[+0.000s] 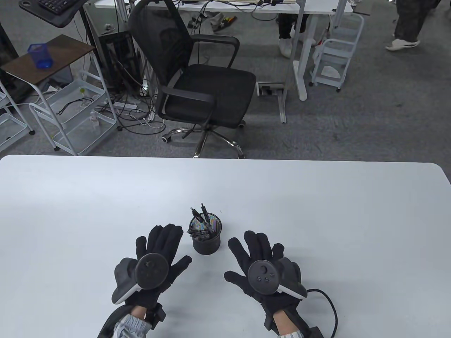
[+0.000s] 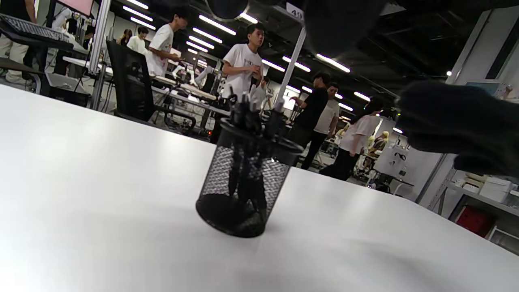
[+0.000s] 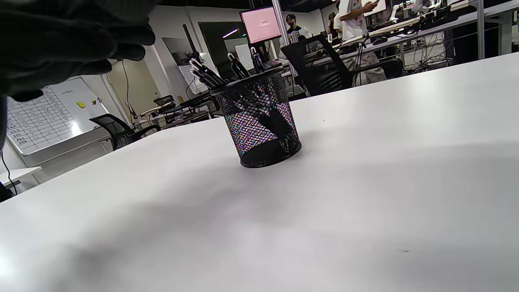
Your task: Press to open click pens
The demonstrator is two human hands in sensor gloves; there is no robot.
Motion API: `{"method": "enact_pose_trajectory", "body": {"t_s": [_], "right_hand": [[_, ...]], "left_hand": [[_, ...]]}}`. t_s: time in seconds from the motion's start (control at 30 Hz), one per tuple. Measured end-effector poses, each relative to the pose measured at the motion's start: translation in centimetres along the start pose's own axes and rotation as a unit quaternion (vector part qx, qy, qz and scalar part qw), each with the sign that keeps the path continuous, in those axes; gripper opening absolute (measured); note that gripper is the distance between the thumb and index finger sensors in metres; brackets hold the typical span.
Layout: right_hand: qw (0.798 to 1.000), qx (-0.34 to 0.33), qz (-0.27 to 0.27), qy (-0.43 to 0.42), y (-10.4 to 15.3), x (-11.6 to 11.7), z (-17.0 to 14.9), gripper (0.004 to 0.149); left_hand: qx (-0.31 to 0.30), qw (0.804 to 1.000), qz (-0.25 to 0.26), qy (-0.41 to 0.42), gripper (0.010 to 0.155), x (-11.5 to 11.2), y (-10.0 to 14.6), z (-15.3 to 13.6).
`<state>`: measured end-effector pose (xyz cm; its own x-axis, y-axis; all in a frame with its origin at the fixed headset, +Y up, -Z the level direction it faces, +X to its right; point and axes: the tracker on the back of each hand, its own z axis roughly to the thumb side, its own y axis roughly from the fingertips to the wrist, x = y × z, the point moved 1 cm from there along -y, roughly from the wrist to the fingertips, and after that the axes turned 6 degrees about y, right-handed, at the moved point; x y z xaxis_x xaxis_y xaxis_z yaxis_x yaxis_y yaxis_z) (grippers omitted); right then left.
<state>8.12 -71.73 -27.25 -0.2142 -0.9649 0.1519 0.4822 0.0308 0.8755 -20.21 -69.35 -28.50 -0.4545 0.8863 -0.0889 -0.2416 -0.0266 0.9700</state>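
Pens [image 1: 201, 216] stand tilted in the cup [image 1: 206, 243], dead between both hands; left hand [image 1: 155, 260] and right hand [image 1: 262, 264] spread, gripping nothing, left a touch nearer.

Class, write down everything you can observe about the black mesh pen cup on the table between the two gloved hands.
The pen cup is a round black holder of what looks like wire mesh, with a solid rim and a dark base. It stands upright on the white table, between the left hand and the right hand; neither hand touches it. Several dark click pens stand inside, leaning, their tops poking above the rim. Through the mesh their barrels show.
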Motion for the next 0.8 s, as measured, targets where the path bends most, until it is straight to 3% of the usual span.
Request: {"method": "enact_pose_trajectory", "body": {"t_s": [0.13, 0.33, 0.57, 0.8], "right_hand": [[1.000, -0.001, -0.001, -0.001, 0.0, 0.0, 0.0, 0.077], [1.000, -0.003, -0.001, 0.000, -0.1, 0.0, 0.0, 0.078], [1.000, -0.005, -0.001, -0.003, -0.1, 0.0, 0.0, 0.078], [1.000, -0.006, 0.001, -0.002, -0.2, 0.0, 0.1, 0.078]], "left_hand": [[0.016, 0.996, -0.046, 0.074, 0.062, -0.1, -2.4, -1.7], [0.067, 0.982, -0.102, 0.142, 0.055, -2.4, -6.0, -4.0], [0.079, 0.972, -0.123, 0.184, 0.053, -4.0, -7.5, -4.9], [0.068, 0.970, -0.139, 0.188, 0.051, -4.0, -7.7, -4.8]]}}
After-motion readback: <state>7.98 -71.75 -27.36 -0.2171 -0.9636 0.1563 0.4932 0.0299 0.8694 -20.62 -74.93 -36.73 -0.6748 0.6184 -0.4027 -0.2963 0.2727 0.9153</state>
